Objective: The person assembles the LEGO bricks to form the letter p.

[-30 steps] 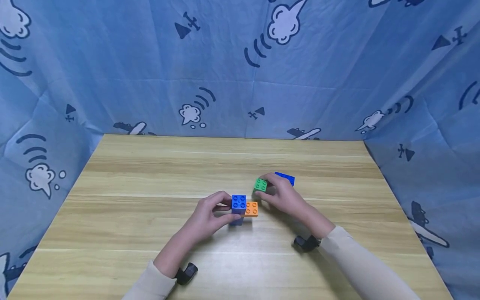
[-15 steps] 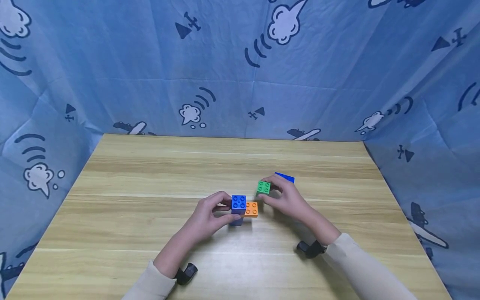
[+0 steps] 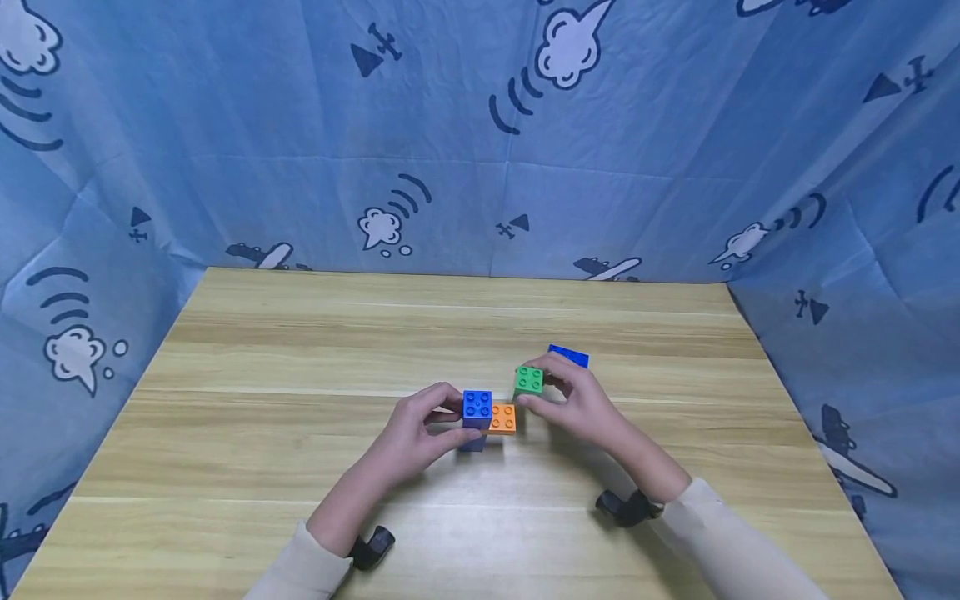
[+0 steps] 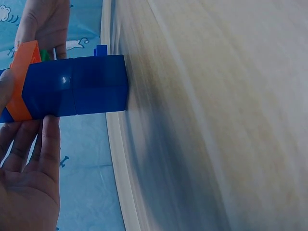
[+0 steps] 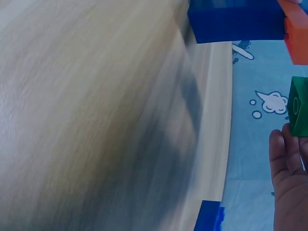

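Note:
My left hand (image 3: 416,429) pinches the upper part of an upright stack of toy building bricks between thumb and fingers. On top sits a blue brick (image 3: 477,405); below it an orange brick (image 3: 503,419) juts out to the right. Two more blue bricks (image 4: 77,86) form the lower part in the left wrist view. My right hand (image 3: 573,400) holds a small green brick (image 3: 529,380), studs up, between thumb and fingers. The green brick (image 5: 299,106) is raised off the table and apart from the orange one, slightly behind and right of it.
A loose blue brick (image 3: 570,356) lies on the wooden table (image 3: 337,333) behind my right hand, partly covered by it. Blue patterned cloth (image 3: 450,125) hangs at the table's back and sides.
My right hand has shifted slightly to the right and towards me with the green brick. The left hand and the stack have stayed put.

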Demonstrator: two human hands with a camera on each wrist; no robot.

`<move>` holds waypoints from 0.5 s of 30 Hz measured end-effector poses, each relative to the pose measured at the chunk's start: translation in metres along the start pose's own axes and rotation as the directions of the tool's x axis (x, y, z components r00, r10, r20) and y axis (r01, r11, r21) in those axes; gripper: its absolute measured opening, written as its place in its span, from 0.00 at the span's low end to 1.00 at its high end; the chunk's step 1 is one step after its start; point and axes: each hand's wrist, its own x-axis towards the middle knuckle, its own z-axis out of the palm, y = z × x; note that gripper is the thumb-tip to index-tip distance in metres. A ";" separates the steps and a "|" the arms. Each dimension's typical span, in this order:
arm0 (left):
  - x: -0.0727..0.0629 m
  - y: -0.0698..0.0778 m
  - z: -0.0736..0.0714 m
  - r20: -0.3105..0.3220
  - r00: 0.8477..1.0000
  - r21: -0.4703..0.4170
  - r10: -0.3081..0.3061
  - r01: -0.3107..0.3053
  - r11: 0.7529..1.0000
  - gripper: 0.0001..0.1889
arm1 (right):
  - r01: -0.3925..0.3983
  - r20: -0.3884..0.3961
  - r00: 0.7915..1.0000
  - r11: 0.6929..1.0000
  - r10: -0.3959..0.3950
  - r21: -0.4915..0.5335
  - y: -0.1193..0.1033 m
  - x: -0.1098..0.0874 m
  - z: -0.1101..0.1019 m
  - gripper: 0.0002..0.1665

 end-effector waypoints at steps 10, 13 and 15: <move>0.000 -0.002 0.000 0.004 1.000 -0.001 0.007 -0.007 1.000 0.14 | 0.051 -0.006 0.999 0.996 -0.051 0.079 -0.011 -0.006 -0.001 0.21; 0.000 -0.002 0.000 0.007 1.000 0.003 -0.002 0.002 1.000 0.14 | 0.071 -0.010 0.997 0.994 -0.070 0.084 -0.013 -0.008 -0.002 0.20; 0.000 -0.003 0.000 0.006 1.000 0.004 -0.002 0.002 1.000 0.14 | 0.075 -0.005 0.997 0.994 -0.075 0.081 -0.014 -0.009 -0.003 0.20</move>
